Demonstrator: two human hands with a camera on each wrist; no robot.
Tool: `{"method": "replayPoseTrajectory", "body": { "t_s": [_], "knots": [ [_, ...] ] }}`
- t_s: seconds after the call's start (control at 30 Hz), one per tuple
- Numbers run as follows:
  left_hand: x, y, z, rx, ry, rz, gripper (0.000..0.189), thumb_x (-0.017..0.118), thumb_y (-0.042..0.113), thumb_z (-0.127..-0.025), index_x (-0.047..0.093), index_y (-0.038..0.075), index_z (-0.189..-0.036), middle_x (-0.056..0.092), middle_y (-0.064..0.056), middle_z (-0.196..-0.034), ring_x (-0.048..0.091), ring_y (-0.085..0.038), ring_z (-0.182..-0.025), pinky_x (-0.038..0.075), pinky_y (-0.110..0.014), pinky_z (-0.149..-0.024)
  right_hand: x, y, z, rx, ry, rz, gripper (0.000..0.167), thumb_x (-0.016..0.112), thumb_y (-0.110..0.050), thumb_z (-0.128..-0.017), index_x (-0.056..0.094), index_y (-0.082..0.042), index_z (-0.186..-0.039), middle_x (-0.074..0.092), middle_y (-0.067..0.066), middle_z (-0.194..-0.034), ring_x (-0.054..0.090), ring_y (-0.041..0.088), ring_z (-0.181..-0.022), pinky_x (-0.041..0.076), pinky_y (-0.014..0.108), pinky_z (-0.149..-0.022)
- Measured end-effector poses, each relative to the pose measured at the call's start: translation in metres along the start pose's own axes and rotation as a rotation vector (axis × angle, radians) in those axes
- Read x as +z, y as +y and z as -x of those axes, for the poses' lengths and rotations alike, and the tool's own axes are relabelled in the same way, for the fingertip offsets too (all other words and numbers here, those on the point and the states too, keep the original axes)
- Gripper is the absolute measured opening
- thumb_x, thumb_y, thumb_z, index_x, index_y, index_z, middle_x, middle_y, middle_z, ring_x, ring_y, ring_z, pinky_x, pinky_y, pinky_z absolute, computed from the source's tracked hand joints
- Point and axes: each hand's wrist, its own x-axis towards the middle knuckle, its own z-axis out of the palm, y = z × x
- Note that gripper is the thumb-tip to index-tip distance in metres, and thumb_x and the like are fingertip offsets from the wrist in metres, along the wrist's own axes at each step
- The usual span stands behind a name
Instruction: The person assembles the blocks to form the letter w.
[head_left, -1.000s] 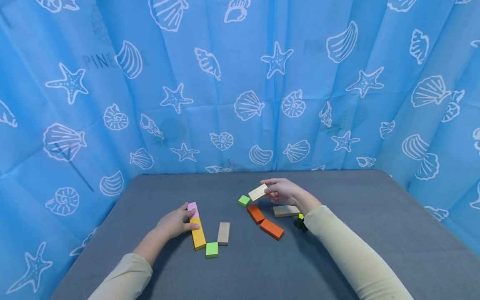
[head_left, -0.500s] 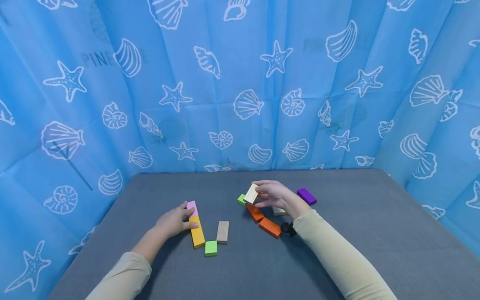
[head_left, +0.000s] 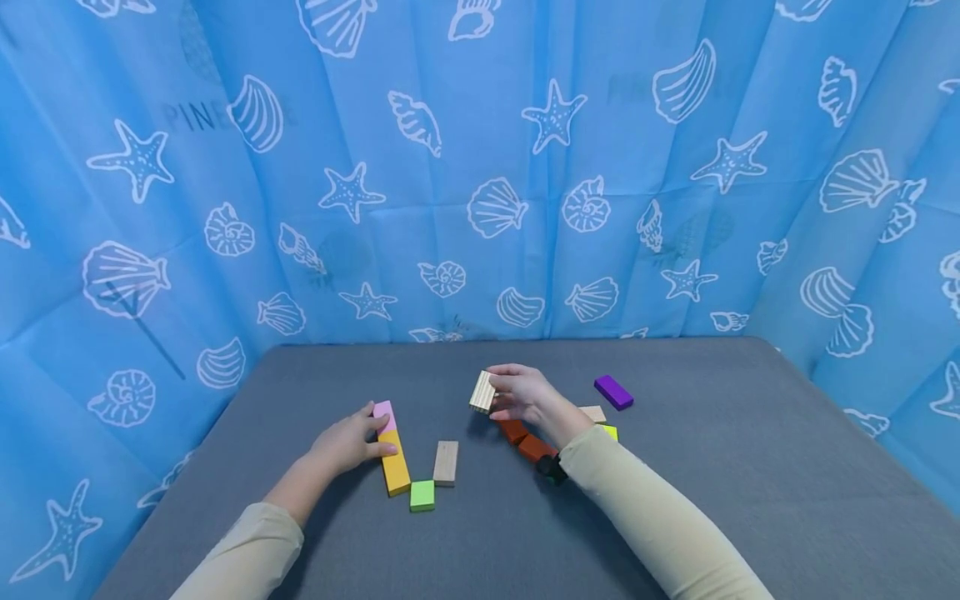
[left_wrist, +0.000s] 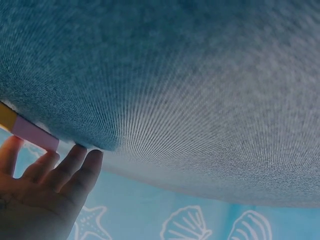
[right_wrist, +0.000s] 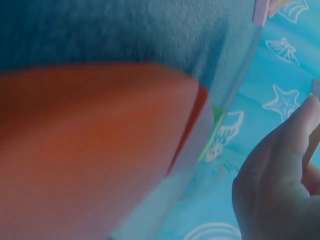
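My left hand (head_left: 343,443) touches two blocks laid end to end, its thumb on the yellow-orange block (head_left: 395,471) and a finger on the pink block (head_left: 382,409). In the left wrist view its extended fingers (left_wrist: 77,170) reach the pink block (left_wrist: 35,134). My right hand (head_left: 528,400) pinches a pale wooden block (head_left: 481,393) and holds it tilted above the table, left of two orange-red blocks (head_left: 533,448). One such block (right_wrist: 90,145) looms large in the right wrist view, with a green block (right_wrist: 212,132) beyond it.
A green block (head_left: 422,496) and a wooden block (head_left: 446,463) lie right of the yellow-orange one. Behind my right forearm are a purple block (head_left: 614,392), another wooden block (head_left: 594,413) and a yellow block (head_left: 611,432). A blue shell-patterned curtain (head_left: 442,167) borders the grey table (head_left: 480,550).
My right hand has moved left with the wooden block and turned it more upright, passing the farther green block, now hidden in the head view. My left hand stays in place.
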Motion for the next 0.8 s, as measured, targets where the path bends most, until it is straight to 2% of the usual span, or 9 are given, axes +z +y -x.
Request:
{"method": "replayPoseTrajectory", "body": {
  "t_s": [0.3,0.43,0.63,0.8],
  "knots": [
    [0.000,0.001,0.003,0.019,0.028,0.001,0.069,0.074,0.040,-0.084,0.053,0.004,-0.139,0.033,-0.026,-0.150,0.037,-0.047,-0.132,0.034,-0.060,-0.102,0.019,0.008,-0.007,0.004,0.019,0.048,0.035,0.056,0.002,-0.095,0.060,-0.002,-0.130,0.062,0.014,-0.108,0.057,0.018,-0.068,0.052,0.029,-0.059],
    [-0.001,0.001,0.005,0.013,0.026,0.003,0.068,0.074,0.040,-0.084,0.053,0.004,-0.139,0.033,-0.026,-0.150,0.037,-0.047,-0.132,0.035,-0.059,-0.102,0.027,0.009,-0.008,-0.009,0.019,0.105,0.036,0.056,0.000,-0.095,0.059,-0.003,-0.131,0.062,0.015,-0.115,0.059,0.018,-0.071,0.053,0.031,-0.064],
    [-0.001,0.001,0.004,0.001,0.015,0.005,0.069,0.074,0.040,-0.085,0.053,0.005,-0.139,0.033,-0.026,-0.151,0.037,-0.046,-0.132,0.034,-0.059,-0.102,0.036,0.013,-0.010,-0.013,0.022,0.171,0.034,0.058,-0.001,-0.094,0.058,-0.001,-0.129,0.064,0.014,-0.107,0.062,0.024,-0.081,0.053,0.040,-0.077],
    [-0.001,0.002,0.003,0.001,0.012,0.007,0.068,0.074,0.040,-0.085,0.053,0.005,-0.139,0.033,-0.026,-0.151,0.037,-0.047,-0.132,0.034,-0.060,-0.102,0.042,0.016,-0.012,-0.013,0.037,0.202,0.031,0.061,0.000,-0.093,0.059,0.000,-0.124,0.064,0.013,-0.102,0.062,0.021,-0.077,0.052,0.041,-0.076]
  ]
}}
